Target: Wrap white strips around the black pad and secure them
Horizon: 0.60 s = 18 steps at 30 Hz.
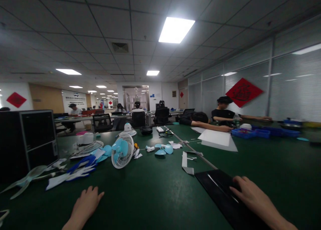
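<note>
My left hand [86, 203] rests palm down on the green table [152, 190], fingers apart, holding nothing. Nearest to it lie blue and white gloves [72, 176]. My right hand [247, 191] is over a flat black sheet or case [220, 190] at the right, its fingers slightly bent and apart; its palm side is hidden. Past my left hand stands a white fan grille with light blue blades [122, 151], tilted on its edge. A loose light blue fan blade [163, 149] lies near the middle of the table.
A black computer case [26, 139] stands at the left. White paper [217, 138] and blue trays [250, 133] lie at the right back. One person leans on the table with an arm [213, 126] stretched out; another sits behind. A metal strip [193, 149] crosses the table.
</note>
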Tool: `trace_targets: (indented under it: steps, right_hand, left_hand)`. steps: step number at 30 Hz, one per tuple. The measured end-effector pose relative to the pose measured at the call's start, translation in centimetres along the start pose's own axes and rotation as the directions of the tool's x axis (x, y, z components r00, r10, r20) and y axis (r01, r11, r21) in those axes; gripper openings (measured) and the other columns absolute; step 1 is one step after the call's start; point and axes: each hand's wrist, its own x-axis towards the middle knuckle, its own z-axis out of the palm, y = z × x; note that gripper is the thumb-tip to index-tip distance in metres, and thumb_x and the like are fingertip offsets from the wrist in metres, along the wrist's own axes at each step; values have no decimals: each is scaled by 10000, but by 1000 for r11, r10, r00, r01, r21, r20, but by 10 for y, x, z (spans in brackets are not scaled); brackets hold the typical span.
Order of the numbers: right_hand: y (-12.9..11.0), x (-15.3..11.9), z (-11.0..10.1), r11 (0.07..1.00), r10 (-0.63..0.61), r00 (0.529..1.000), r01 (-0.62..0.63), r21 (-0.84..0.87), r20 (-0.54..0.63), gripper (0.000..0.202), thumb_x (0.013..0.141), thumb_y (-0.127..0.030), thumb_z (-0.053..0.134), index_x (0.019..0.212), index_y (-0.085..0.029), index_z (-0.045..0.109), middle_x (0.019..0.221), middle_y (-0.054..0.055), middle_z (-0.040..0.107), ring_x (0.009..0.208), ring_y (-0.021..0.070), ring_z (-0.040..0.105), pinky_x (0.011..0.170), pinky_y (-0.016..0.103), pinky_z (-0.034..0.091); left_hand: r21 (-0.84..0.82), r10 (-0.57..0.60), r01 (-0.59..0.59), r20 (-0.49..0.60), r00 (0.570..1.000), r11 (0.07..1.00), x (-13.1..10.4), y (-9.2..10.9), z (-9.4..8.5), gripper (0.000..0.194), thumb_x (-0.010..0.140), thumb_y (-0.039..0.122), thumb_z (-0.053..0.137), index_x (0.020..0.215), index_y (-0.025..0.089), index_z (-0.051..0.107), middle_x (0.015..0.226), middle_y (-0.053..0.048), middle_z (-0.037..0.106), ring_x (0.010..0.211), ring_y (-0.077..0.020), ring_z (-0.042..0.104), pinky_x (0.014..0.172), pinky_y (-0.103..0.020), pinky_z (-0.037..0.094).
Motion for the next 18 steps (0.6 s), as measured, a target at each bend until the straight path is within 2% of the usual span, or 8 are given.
trace_targets:
  steps: [5,8,12,15,18]
  right_hand:
    - [13,-3,6,999,35,999,-35,13,-4,383,796,-478,450,855,-164,662,866,143,682,776,287,651,666,394,511]
    - [17,5,9,997,71,997,-71,1,29,401,795,-488,442,844,-172,684,887,141,698,809,302,660,651,395,503]
    - [32,14,12,994,81,995,-85,73,51,407,784,-500,458,835,-187,713,882,125,723,805,308,668,645,398,510]
    - [44,14,12,991,96,995,-96,94,2,464,791,-529,432,867,-172,719,904,140,723,814,320,667,660,415,513]
    - [40,11,4,994,84,991,-76,81,-100,525,806,-549,408,959,-147,708,1004,159,705,887,332,654,706,425,509]
  left_hand:
    - [33,2,-2,3,1000,999,-4,5,-2,603,855,449,368,1277,69,571,1353,-207,533,1205,-343,520,943,-457,457]
    - [69,9,-7,-21,1000,998,-5,6,-1,614,856,443,352,1285,57,562,1352,-210,532,1211,-347,514,949,-452,453]
    - [79,29,-25,-45,999,997,-3,4,2,606,853,451,347,1258,68,585,1319,-205,558,1182,-344,531,922,-452,466]
    - [73,35,-32,-44,998,997,1,0,5,592,856,455,355,1240,77,599,1307,-202,566,1169,-342,541,910,-447,475]
    - [73,48,-44,-44,998,996,4,-3,7,590,858,475,369,1238,89,601,1307,-198,566,1171,-338,541,917,-448,473]
